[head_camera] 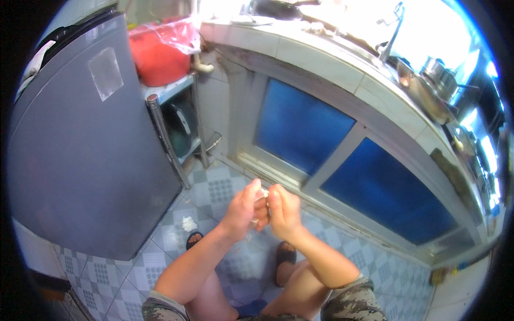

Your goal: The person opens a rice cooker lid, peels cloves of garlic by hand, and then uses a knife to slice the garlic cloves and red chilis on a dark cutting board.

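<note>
Both of my hands meet in front of my knees, above the tiled floor. Between the fingertips is a small whitish piece (pixel 263 193), mostly hidden; I cannot tell what it is. My left hand (pixel 239 210) grips one side, thumb up and fingers curled. On the other side my right hand (pixel 286 206) pinches it, thumb pressed near the top. Below and to the left, a crumpled white scrap (pixel 189 224) lies on the floor beside my sandalled left foot (pixel 194 239).
A grey refrigerator (pixel 92 152) stands at the left. Beside it, a red tub (pixel 162 54) with clear plastic film sits on a metal rack (pixel 182 89). Ahead, a tiled counter (pixel 317 60) runs above sliding doors with blue panels (pixel 305 124). Pans (pixel 425 92) stand on the counter.
</note>
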### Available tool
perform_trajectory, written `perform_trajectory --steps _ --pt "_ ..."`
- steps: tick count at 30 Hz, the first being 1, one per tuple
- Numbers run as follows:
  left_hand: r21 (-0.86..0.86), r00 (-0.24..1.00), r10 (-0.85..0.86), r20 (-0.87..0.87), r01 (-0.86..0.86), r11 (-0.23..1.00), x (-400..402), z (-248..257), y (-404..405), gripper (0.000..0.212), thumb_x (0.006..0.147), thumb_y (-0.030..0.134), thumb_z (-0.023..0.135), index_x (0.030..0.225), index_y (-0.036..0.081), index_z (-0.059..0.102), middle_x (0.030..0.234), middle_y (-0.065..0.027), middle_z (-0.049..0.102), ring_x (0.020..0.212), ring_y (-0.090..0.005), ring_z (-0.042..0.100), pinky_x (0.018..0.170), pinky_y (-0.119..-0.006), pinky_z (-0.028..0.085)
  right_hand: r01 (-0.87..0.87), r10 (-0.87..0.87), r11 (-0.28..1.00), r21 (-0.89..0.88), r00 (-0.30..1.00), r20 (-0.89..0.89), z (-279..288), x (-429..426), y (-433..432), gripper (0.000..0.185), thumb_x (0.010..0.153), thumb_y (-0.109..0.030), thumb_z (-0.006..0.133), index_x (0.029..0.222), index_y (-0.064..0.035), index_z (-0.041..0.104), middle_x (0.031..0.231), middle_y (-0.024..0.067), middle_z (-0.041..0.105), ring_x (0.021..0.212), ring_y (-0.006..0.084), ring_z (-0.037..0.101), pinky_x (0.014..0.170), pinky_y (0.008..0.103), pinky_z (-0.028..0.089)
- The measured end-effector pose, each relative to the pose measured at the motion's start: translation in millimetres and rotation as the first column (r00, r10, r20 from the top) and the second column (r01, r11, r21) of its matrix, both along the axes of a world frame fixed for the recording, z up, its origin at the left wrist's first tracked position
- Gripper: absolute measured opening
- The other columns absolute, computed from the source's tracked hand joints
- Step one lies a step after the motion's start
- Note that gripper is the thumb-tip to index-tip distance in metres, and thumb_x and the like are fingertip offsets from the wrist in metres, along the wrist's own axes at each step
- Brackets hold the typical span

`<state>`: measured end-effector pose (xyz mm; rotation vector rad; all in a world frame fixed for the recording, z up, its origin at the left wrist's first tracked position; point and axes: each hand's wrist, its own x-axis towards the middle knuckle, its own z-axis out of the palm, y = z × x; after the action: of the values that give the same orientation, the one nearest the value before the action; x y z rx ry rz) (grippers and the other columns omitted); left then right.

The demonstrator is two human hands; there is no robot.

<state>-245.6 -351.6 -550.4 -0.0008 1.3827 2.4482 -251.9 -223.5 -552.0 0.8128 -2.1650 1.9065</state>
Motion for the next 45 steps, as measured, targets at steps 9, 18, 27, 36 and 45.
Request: perform_trajectory --steps 9,18,27,36,45 --pt "0.206 0.949 -0.287 0.132 0.257 0.944 -7.7 -7.4 -12.7 0.050 0.096 0.049 0.031 0.056 0.018 0.025 0.047 0.0039 0.025 0.042 -0.0140 0.035 0.040 -0.028 0.032 0.278 -0.241 0.956 0.097 0.928 -0.283 -13.2 -13.3 8.4 0.016 0.095 -0.010 0.050 0.083 -0.0005 0.055 0.065 0.0114 0.053 0.055 0.0228 0.052 0.053 0.0323 0.042" --pt "0.306 0.930 -0.347 0.122 0.298 0.904 -11.3 -16.0 -29.4 0.050 0.096 0.048 0.029 0.055 0.019 0.023 0.046 0.0052 0.024 0.043 -0.0124 0.034 0.039 -0.026 0.031 0.200 -0.105 0.910 0.364 0.959 -0.264 -20.2 -29.5 21.6 0.015 0.086 -0.017 0.064 0.096 -0.0061 0.069 0.072 0.0089 0.063 0.064 0.0223 0.059 0.057 0.0326 0.044" --pt "0.344 0.901 -0.361 0.240 0.269 0.900 -8.8 -19.3 -22.3 0.048 0.098 0.048 0.021 0.064 0.017 0.036 0.050 0.0033 0.032 0.046 -0.0145 0.039 0.042 -0.028 0.035 -0.008 0.055 0.977 0.212 0.974 -0.219 -0.1 -16.2 9.9 0.021 0.087 -0.013 0.063 0.106 -0.0046 0.065 0.108 0.0136 0.061 0.096 0.0247 0.061 0.081 0.0330 0.048" --pt "-0.548 0.831 0.088 -0.549 -0.437 0.713 0.1 -15.2 -11.3 0.022 0.095 0.021 0.051 0.086 0.003 0.060 0.069 -0.0066 0.059 0.055 -0.0149 0.055 0.050 -0.029 0.043 0.077 -0.083 0.985 0.153 0.996 0.029 -12.3 -23.8 19.7 0.019 0.087 -0.017 0.066 0.099 -0.0022 0.064 0.082 0.0038 0.064 0.074 0.0096 0.058 0.064 0.0245 0.045" --pt "-0.548 0.822 0.134 -0.553 -0.480 0.685 -1.9 -17.3 -11.5 0.016 0.087 0.008 0.061 0.099 -0.001 0.066 0.077 -0.0061 0.067 0.057 -0.0048 0.055 0.049 -0.021 0.042 -0.001 0.036 0.994 -0.113 0.950 0.310 -12.6 -20.8 19.6 0.017 0.092 -0.013 0.059 0.104 -0.0009 0.062 0.087 0.0030 0.062 0.075 0.0093 0.058 0.064 0.0226 0.050"
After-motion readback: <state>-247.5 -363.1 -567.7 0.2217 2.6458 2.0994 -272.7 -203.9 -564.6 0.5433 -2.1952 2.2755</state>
